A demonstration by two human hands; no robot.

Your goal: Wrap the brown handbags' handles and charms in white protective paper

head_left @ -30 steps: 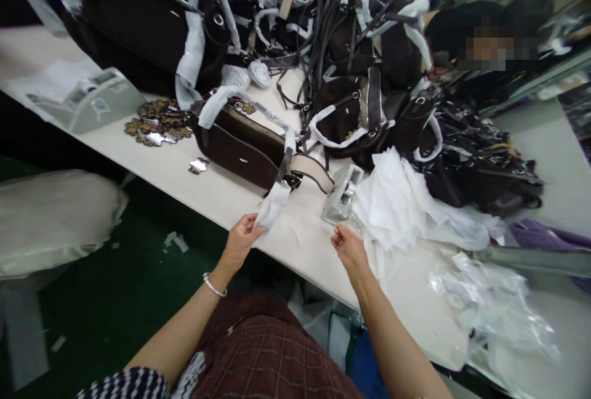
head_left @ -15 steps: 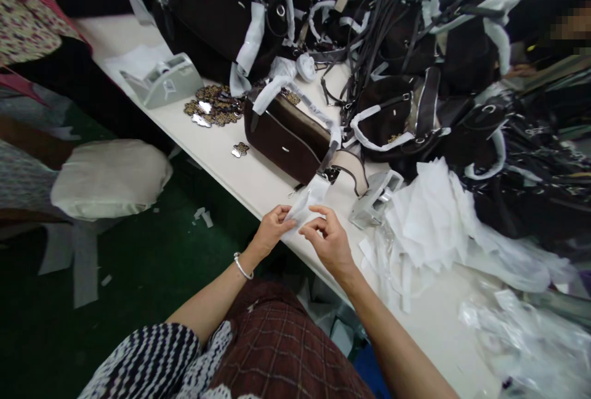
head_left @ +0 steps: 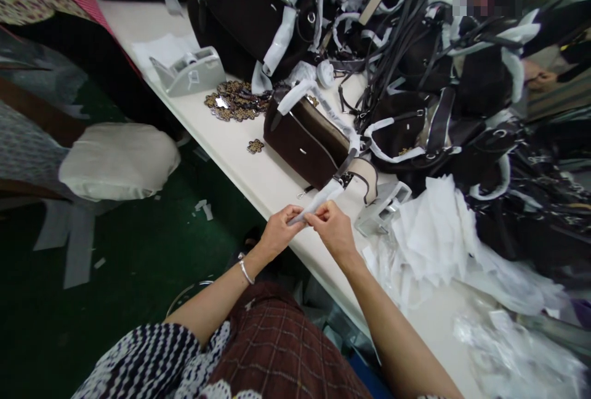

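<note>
Through my feed, the left hand and right hand, below centre, pinch a slim, white-wrapped strap on a boxy, dark-brown bag.

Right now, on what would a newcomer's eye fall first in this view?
Probably the dark brown bag near the middle, on the white table; the left hand and right hand pinch white wrapping at its near end. After that, perhaps the heap of white sheets to the right, and the pile of patterned tags to the bag's left.
</note>
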